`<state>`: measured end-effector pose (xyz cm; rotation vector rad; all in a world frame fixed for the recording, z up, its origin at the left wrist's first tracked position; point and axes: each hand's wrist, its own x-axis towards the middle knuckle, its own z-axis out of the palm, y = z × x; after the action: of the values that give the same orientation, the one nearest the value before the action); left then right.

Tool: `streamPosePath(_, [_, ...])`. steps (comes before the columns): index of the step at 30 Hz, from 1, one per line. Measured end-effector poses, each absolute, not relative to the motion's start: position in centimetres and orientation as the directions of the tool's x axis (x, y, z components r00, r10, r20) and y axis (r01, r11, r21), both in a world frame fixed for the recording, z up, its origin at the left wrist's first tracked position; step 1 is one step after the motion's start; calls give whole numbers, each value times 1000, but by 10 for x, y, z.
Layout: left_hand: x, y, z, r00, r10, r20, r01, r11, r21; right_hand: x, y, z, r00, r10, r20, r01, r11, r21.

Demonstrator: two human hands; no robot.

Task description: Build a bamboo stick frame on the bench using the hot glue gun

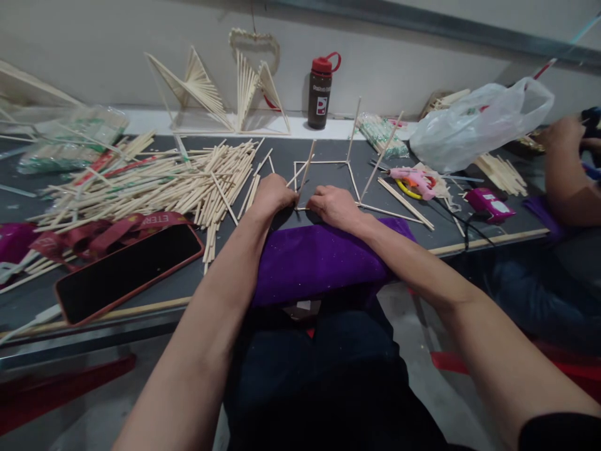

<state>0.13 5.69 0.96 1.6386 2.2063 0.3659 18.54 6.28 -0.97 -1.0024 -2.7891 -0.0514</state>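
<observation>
At the tabletop's [422, 233] near edge, a purple cloth [323, 260] hangs partly over, beneath the right forearm. Left of it, a phone [131, 272] lies near the same edge, touching a maroon lanyard [117, 235]. Just beyond the cloth, the left hand [275, 194] and the right hand [331, 203], both with curled fingers, are at the near side of a stick frame [327, 163] with upright sticks; their exact grip cannot be told. A stick pile [188, 181] spreads left; a pink glue gun [416, 180] lies right. By the far edge stand a bottle [320, 94] and two fan-shaped stick models.
</observation>
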Motion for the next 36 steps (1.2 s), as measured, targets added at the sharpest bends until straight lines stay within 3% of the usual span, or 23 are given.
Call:
streamPosePath(24, [4,52,11,-252,962,-107,858,273,435,186,63,-12,-758,623,193,634,773,-6])
streamPosePath(31, [-4,45,4,-247,961,-127,793,275,543,185,61,-15,-757,617,214,636,771,30])
streamPosePath(36, [-13,42,3,-287,958,-6,760,232,607,186,57,-13,-748,610,262,637,771,24])
